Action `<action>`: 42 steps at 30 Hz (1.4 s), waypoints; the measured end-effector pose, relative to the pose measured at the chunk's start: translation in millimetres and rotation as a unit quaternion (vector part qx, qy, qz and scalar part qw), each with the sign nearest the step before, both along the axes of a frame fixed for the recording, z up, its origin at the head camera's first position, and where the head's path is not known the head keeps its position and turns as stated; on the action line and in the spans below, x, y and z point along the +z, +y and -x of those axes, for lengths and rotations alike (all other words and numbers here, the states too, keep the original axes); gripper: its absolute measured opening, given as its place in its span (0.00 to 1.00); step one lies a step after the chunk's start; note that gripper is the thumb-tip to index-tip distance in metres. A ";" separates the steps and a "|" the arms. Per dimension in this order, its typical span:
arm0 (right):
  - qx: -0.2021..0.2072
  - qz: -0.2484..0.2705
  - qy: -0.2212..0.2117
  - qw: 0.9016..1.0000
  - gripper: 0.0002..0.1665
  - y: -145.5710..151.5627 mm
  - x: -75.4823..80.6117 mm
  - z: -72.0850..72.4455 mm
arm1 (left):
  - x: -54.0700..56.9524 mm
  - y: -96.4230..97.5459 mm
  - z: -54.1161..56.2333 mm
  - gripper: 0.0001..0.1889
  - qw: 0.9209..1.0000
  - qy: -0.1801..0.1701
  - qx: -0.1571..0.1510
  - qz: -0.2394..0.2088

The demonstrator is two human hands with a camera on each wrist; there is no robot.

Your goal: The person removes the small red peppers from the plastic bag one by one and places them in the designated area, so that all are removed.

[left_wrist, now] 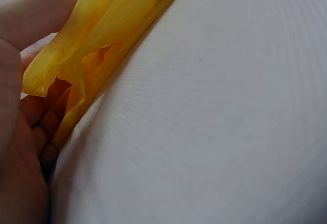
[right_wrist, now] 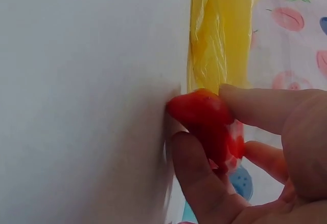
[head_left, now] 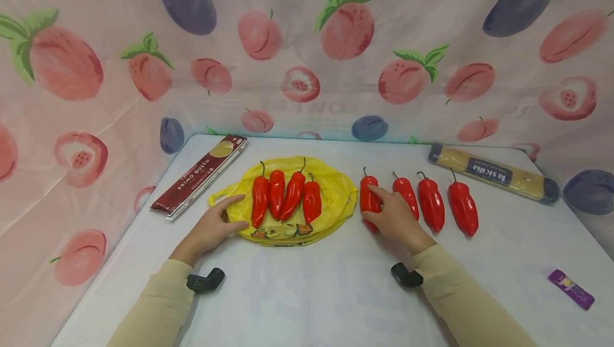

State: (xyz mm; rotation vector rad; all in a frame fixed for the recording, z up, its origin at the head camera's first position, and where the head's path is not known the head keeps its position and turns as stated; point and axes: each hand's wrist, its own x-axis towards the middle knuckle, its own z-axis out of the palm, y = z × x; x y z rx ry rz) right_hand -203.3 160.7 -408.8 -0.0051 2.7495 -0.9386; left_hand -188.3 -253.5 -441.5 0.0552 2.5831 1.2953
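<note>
Right of the middle of the head view, the right hand (head_left: pixel 395 216) grips a red pepper (head_left: pixel 370 192) between thumb and fingers, just beside the right edge of a crumpled yellow bag (head_left: pixel 336 192). In the right wrist view this pepper is at centre right, with the yellow bag behind it; whether it touches the table (head_left: pixel 312 293) is hard to tell.

At centre left of the head view, the left hand (head_left: pixel 211 232) is relaxed, thumb and forefinger spread apart at the bag's left edge. In the left wrist view, at the left of the frame, the yellow film lies between its thumb and fingers.

Four peppers (head_left: pixel 260 200) lie side by side on the bag in the middle of the head view, stems toward the top. Three more peppers (head_left: pixel 430 206) lie in a row at centre right, the leftmost partly hidden by the right hand.

A dark red spaghetti packet (head_left: pixel 199 179) lies slanted at the left, a clear pasta packet (head_left: pixel 494 172) at the right, and a small purple packet (head_left: pixel 571 288) at lower right. A fruit-patterned cloth (head_left: pixel 336 96) fills the top of the frame.
</note>
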 end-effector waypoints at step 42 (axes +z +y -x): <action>0.008 0.018 0.055 0.998 0.45 -2.3 18.5 -2.3 | 1.4 0.2 -0.2 0.42 1.000 -0.004 0.002 0.006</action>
